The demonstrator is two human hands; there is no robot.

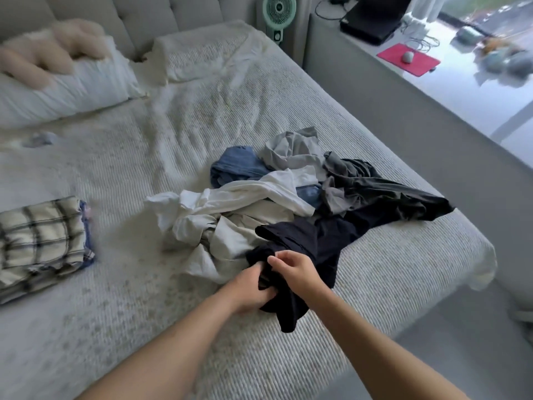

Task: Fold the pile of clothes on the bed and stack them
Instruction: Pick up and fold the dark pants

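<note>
A loose pile of clothes (288,192) lies on the bed (144,313) near its right edge: white, grey, blue and dark pieces tangled together. At the pile's near end is a dark navy garment (323,241). My left hand (248,290) and my right hand (294,269) both grip its bunched near end, fingers curled into the cloth, close together. A folded stack (43,243) with a plaid piece on top sits at the bed's left side.
Two pillows (72,85) and a fluffy beige thing (49,50) lie at the head of the bed. A small crumpled bluish item (43,139) lies left. A fan (278,13) stands behind. A ledge on the right holds a red mat (408,60) and a laptop.
</note>
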